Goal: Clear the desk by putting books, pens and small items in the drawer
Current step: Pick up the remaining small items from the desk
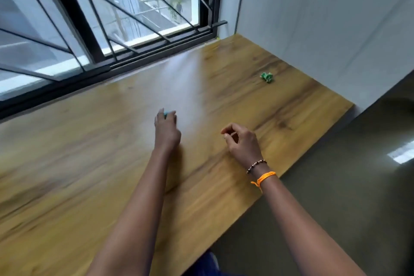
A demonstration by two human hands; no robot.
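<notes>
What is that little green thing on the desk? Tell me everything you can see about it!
The little green thing is a small crumpled lump, green with white flecks, like scrunched paper or a wrapper; what it really is, I cannot tell. It lies alone on the wooden desk, far over on the right side near the grey wall. Nothing touches it but the desk, and both hands are well away from it.

Small teal item (167, 113), mostly hidden under the left hand's fingertips mid-table, only a sliver showing; shape unclear. Green crumpled wrapper-like item (267, 77) lies alone on the wooden table (89, 163), far right side near the wall, well apart from the teal one. Blurry, so details are hard to tell.
</notes>
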